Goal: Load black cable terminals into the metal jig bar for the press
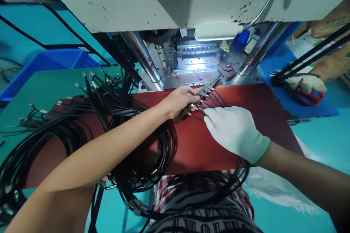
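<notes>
My bare left hand (pixel 180 102) grips a long, narrow metal bar (pixel 205 90) that lies slantwise over the red board. Several black cables (pixel 217 96) with shiny metal ends stick out along the bar's right side. My right hand (pixel 232 129), in a white glove with a green cuff, is closed around those cables close to the bar. Its fingertips are partly hidden, and the cables come out below the glove, looping down toward my lap.
A press with steel posts (pixel 250 56) and a lit metal mould (pixel 198 56) stands ahead. The red board (pixel 191 149) lies before it. Bundles of black cables (pixel 101 111) cover the left side. Red-handled scissors (pixel 310 98) and a glove (pixel 308 83) lie at right; a blue bin (pixel 60 60) stands left.
</notes>
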